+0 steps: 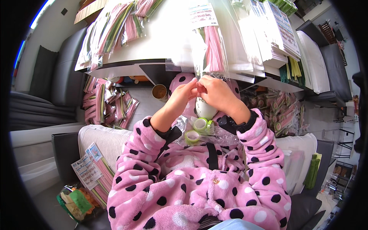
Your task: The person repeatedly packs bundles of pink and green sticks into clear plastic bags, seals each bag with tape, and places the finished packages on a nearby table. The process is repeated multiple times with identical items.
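A long clear plastic bag (224,61) lies over the table edge, its near end at my fingers. Inside it are a bundle of pink fuzzy stems (213,49), some green ones, and a printed card (203,15). My left hand (184,93) and my right hand (217,90) meet at that end, fingertips pinched together on the plastic. Exactly what the fingertips hold is partly hidden. Just below my right hand is a white rounded object (205,108). Rolls of green tape (200,124) rest on my lap among crumpled clear plastic (221,135).
The white table (164,37) bears bagged stems (115,28) on the left, and clear bags (241,54) and stacked printed cards (283,28) on the right. Bagged bundles (107,103) and a round bin (159,92) stand on the floor. More packets (96,172) lie beside me.
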A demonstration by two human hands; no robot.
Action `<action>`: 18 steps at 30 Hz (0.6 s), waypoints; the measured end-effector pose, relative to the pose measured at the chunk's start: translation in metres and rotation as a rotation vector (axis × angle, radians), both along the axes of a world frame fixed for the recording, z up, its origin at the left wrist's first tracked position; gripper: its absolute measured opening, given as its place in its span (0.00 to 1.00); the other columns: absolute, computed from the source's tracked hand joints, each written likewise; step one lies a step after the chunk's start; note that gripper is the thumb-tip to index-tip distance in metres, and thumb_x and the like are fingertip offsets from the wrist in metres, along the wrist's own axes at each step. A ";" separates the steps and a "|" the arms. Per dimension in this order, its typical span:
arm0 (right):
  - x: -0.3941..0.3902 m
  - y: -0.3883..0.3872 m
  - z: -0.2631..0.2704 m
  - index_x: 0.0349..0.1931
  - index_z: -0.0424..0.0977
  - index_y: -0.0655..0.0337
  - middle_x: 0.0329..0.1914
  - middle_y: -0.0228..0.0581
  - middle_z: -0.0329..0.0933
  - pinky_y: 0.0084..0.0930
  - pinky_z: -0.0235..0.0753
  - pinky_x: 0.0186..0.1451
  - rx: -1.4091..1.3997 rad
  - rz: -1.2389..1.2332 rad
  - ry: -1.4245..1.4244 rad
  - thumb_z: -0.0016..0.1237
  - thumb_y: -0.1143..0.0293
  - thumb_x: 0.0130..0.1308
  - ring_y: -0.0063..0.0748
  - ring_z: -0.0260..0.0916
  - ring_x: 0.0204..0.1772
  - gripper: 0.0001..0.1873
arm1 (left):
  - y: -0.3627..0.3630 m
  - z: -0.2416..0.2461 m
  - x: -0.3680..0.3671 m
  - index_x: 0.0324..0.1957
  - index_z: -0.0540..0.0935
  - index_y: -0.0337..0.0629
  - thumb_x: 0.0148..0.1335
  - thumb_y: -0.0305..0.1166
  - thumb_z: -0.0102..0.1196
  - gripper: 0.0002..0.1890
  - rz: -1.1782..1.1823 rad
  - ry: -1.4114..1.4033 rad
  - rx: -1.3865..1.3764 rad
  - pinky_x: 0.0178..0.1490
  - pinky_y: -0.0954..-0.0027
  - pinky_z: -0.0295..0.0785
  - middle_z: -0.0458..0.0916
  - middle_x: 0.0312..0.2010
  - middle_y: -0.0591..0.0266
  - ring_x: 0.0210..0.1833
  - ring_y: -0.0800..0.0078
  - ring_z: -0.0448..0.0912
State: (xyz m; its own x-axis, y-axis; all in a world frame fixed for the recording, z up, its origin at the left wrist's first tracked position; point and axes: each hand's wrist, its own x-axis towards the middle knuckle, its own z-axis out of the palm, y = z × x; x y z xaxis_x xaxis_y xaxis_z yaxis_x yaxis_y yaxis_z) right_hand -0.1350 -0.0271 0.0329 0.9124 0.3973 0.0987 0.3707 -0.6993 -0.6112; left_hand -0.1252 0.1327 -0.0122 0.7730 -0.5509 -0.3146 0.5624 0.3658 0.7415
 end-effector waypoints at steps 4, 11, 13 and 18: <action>0.001 -0.001 0.000 0.25 0.70 0.64 0.30 0.47 0.73 0.40 0.72 0.41 0.055 -0.010 0.056 0.51 0.75 0.50 0.51 0.73 0.36 0.05 | -0.001 0.002 0.001 0.43 0.77 0.31 0.68 0.38 0.41 0.18 0.001 -0.016 0.050 0.52 0.73 0.66 0.81 0.38 0.59 0.42 0.76 0.78; 0.001 -0.001 -0.005 0.26 0.71 0.64 0.30 0.45 0.74 0.40 0.72 0.40 -0.026 -0.020 0.041 0.51 0.74 0.49 0.49 0.73 0.36 0.05 | 0.000 0.005 -0.001 0.43 0.77 0.30 0.67 0.37 0.43 0.17 0.024 -0.035 0.078 0.53 0.73 0.67 0.81 0.38 0.60 0.41 0.76 0.78; -0.001 0.000 -0.006 0.27 0.71 0.63 0.31 0.44 0.73 0.40 0.72 0.39 -0.049 -0.011 -0.030 0.52 0.74 0.50 0.48 0.73 0.35 0.05 | -0.001 0.003 0.000 0.44 0.77 0.30 0.66 0.37 0.44 0.17 0.031 -0.034 0.091 0.52 0.75 0.67 0.80 0.37 0.60 0.42 0.78 0.77; -0.008 0.000 -0.002 0.29 0.69 0.61 0.33 0.41 0.70 0.36 0.72 0.33 -0.050 0.076 -0.176 0.50 0.74 0.52 0.46 0.73 0.32 0.06 | -0.004 -0.004 0.008 0.43 0.77 0.29 0.61 0.29 0.48 0.13 0.056 -0.057 0.072 0.47 0.78 0.69 0.80 0.36 0.59 0.39 0.78 0.77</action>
State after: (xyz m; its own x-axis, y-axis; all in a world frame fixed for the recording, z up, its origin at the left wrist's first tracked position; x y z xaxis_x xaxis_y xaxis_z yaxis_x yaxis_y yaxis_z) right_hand -0.1428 -0.0273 0.0304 0.8500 0.4727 0.2324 0.5215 -0.6931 -0.4977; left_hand -0.1171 0.1286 -0.0160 0.8199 -0.4835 -0.3066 0.4988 0.3406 0.7970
